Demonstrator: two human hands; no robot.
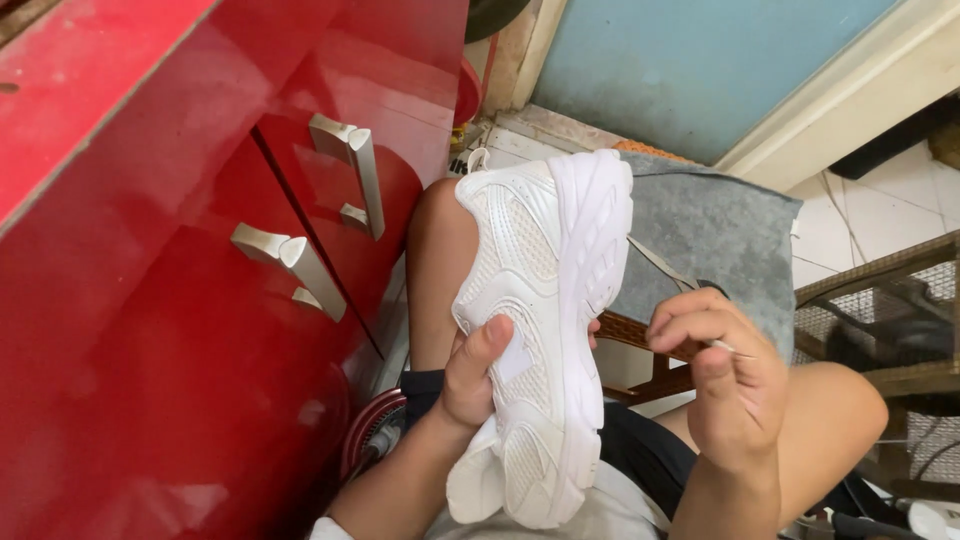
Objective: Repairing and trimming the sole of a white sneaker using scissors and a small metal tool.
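Two hands work: left hand (478, 372) clamps the white sneaker (540, 330), lengthwise away; right hand (722, 375), just right, pinches a thin lace (660, 265).

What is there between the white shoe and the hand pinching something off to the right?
In the head view, a thin pale lace runs from the white shoe to the right hand, which pinches it. Behind that gap lie a grey mat and a wooden chair frame.
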